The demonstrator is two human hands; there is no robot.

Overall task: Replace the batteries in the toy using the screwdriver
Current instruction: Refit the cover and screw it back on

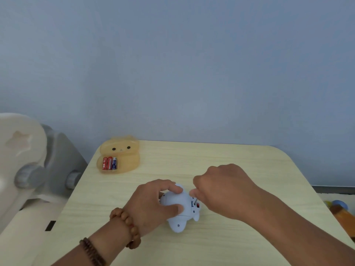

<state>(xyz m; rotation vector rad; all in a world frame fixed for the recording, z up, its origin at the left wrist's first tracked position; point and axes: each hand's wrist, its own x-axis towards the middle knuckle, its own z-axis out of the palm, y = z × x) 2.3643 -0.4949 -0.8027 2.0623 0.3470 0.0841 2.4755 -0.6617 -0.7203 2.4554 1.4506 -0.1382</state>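
A pale blue plastic toy point(180, 210) lies on the light wooden table point(249, 169), underside up. My left hand point(153, 204) grips its body, thumb and fingers around it. My right hand point(224, 189) is closed around a screwdriver point(195, 201), of which only the thin metal shaft shows, its tip down at the toy's underside beside a small red part. Three batteries point(109, 163), two red and one blue and white, lie in an orange bear-faced tray point(123, 150) at the table's far left corner.
A cream and grey piece of furniture point(38, 169) stands off the table's left edge. Coloured toys point(340, 210) lie on the floor at the right. A blue-grey wall rises behind the table.
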